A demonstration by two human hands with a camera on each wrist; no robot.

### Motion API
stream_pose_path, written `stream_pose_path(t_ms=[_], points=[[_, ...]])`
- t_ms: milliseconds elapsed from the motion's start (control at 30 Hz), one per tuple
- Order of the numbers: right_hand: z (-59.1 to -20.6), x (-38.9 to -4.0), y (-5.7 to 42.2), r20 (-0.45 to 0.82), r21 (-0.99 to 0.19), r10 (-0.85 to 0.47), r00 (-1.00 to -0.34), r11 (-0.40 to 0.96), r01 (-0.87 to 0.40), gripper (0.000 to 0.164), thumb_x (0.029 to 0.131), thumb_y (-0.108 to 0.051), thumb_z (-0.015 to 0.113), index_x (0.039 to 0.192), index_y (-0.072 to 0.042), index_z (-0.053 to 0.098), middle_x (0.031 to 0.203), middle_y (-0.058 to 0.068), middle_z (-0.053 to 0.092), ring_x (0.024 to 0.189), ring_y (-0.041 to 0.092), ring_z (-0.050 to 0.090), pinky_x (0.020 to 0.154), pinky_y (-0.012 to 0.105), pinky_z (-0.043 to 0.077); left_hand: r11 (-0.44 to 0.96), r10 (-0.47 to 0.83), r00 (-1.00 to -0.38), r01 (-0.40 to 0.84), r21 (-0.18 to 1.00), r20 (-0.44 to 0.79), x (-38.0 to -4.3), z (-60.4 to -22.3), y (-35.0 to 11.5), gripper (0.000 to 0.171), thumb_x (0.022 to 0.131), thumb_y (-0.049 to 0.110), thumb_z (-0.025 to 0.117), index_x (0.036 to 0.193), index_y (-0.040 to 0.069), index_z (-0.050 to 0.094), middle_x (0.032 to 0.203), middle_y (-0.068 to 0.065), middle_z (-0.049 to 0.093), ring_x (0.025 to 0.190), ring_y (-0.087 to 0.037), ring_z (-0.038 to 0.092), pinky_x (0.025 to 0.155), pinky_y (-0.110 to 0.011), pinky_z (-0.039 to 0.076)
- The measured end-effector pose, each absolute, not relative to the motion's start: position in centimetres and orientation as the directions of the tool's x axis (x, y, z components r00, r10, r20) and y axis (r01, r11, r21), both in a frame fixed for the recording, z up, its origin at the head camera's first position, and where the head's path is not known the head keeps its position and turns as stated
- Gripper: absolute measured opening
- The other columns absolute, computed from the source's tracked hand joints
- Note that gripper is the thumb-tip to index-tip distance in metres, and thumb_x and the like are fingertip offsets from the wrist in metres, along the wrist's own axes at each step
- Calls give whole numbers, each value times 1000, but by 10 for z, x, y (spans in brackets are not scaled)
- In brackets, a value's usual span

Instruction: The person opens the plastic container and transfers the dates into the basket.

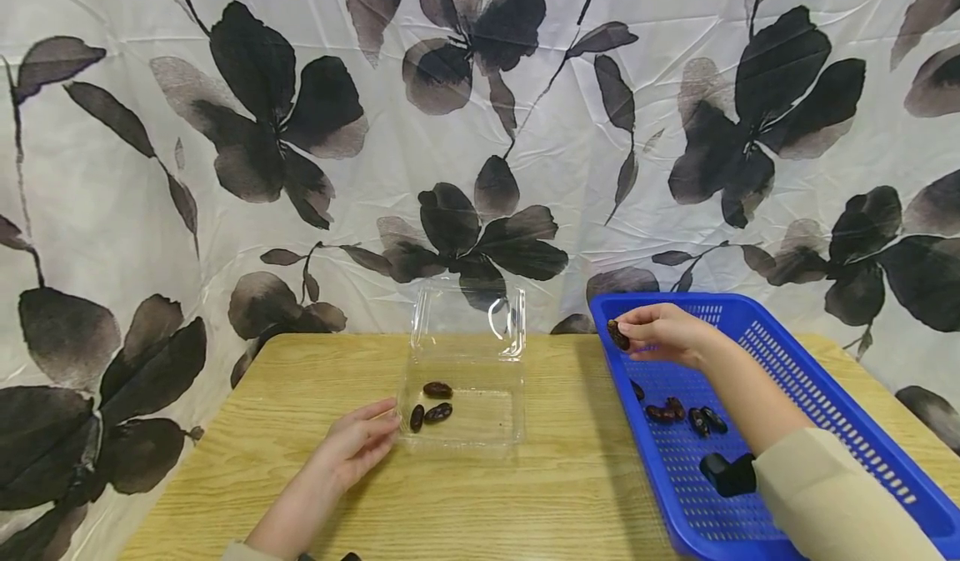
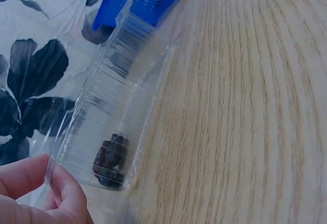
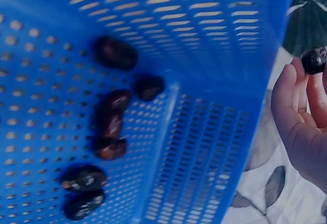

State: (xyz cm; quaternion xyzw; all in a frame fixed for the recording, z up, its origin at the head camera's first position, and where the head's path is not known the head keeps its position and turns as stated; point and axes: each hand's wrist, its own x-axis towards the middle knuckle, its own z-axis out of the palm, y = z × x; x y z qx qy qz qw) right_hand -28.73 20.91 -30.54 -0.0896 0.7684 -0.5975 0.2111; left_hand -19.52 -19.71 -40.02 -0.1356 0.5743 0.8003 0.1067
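My right hand pinches a dark, wrinkled date between thumb and fingertips, above the far left rim of the blue plastic basket. Several more dates lie on the basket's perforated floor. On the table's middle, a clear plastic clamshell box stands with its lid raised at the back. Three dates are grouped in its left part. My left hand is at the box's left side; the left wrist view has its thumb and finger pinching the rim.
The light wooden table ends at the back against a white curtain with dark flower prints. At the right, the basket's slotted walls rise around the dates. A black wrist device sits by the right sleeve.
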Motion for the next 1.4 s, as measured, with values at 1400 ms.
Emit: stream_pose_path(t_ms=[1400], points=[[-352,-282,236,-412,-760,-75,-908,577,297,14,92,-1,53,95,10,60,68,2,52,59,11,52,58,24,51,-340,-6,-938,-324,883,-347,-194,-398,-195,60,87,-5,59,139,-11,30,97,-6,55,82,-11,53,72,-18,48]])
